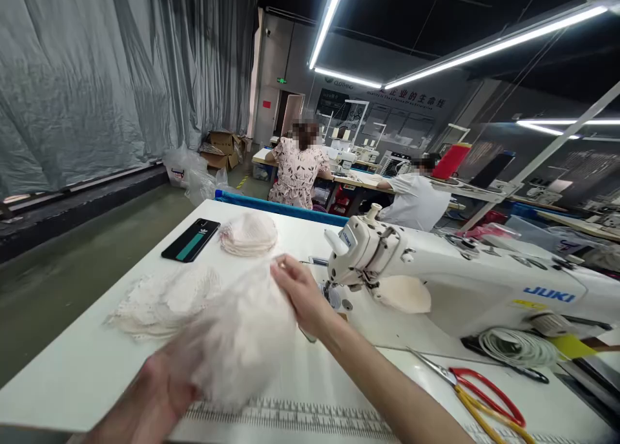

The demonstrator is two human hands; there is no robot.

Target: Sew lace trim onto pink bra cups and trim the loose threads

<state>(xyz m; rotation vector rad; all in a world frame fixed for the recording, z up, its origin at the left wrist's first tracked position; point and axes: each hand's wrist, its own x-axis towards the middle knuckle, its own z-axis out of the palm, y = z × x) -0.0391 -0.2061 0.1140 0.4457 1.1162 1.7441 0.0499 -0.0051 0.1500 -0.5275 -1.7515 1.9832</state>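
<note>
A piece of thin white fabric [242, 340], smeared by motion, stretches between my two hands above the table. My right hand [303, 292] pinches its upper right corner between thumb and fingers. At the lower left edge, my left hand [167, 386] is closed on the fabric; it is blurred and some fingers are hidden behind the cloth. Left of the fabric lies a spread pile of white lacy pieces [159, 295]. Behind it sits a neat stack of round pale pieces [249, 234]. The white sewing machine [368, 250] stands just right of my right hand.
A black phone with a green stripe [191, 240] lies at the table's left edge. Scissors with red and yellow handles [477, 392], a coiled white cord [518, 348] and a printed ruler strip [290, 415] are near the front. Two people sit at machines beyond.
</note>
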